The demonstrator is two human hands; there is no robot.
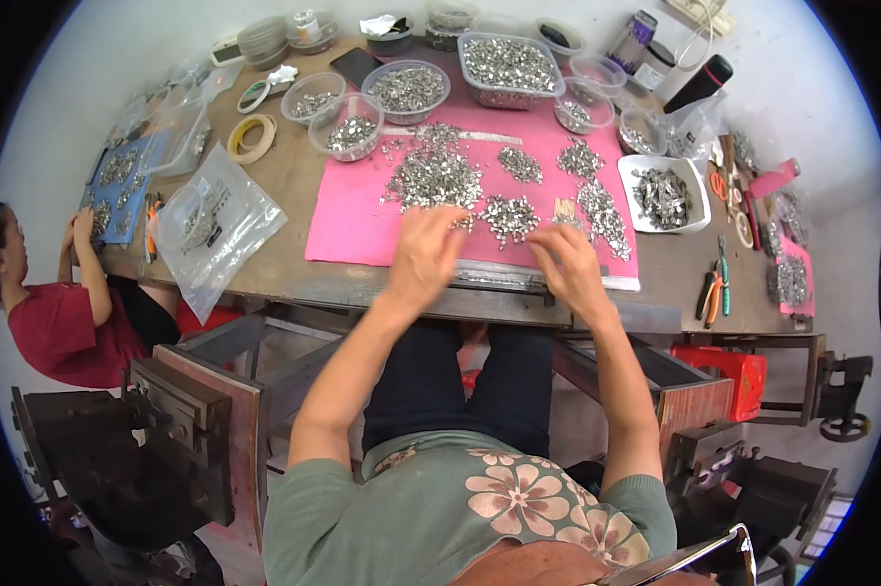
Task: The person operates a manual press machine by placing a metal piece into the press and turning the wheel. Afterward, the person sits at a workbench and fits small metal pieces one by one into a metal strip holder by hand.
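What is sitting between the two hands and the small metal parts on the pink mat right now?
Nothing visible. The left hand and right hand rest on the pink mat, fingertips already at the nearest pile of small metal parts. The clear tubs stand farther back, beyond the piles.

Both hands (424, 256) (567, 266) forward, seemingly loose-fingered.

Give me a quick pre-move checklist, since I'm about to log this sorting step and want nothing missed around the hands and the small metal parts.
1. Left hand over the pink mat, at the metal parts: ok.
2. Right hand near the small pile: ok.
3. Whether either hand pinches a part: cannot tell.
4. Piles kept apart: ok.
5. Clear bowls within reach behind the mat: ok.
6. Pliers away from both hands: ok.
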